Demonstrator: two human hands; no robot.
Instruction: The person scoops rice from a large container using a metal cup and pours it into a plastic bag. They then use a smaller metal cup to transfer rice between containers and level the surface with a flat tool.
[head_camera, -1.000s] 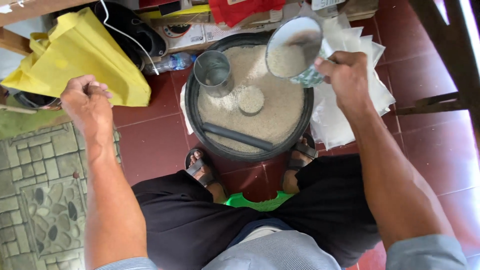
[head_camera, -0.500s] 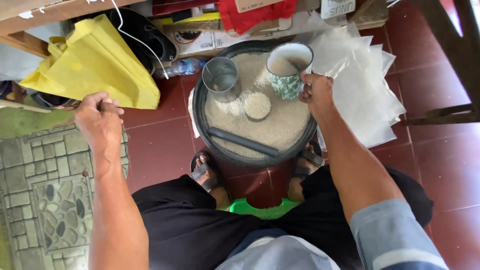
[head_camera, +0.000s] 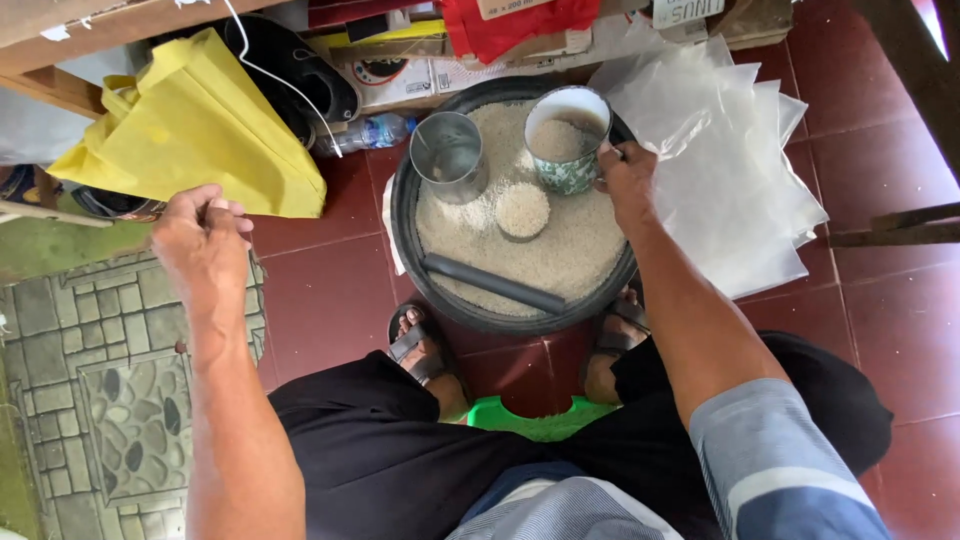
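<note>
The right hand (head_camera: 625, 180) is clamped on a green mug (head_camera: 567, 140), arm stretched over the rice basin (head_camera: 420, 270). The left hand (head_camera: 200, 240) hangs curled shut beside the yellow bag (head_camera: 190, 125).

A red tiled floor (head_camera: 330, 290) carries a black tub (head_camera: 420, 270) of rice, clear plastic bags (head_camera: 740, 170) and a yellow bag (head_camera: 200, 125).

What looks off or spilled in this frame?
Nothing spilled: the rice stays inside the black basin. Right hand holds the patterned cup in the basin. One oddity: a black tube lies across the rice, half sunk.
</note>
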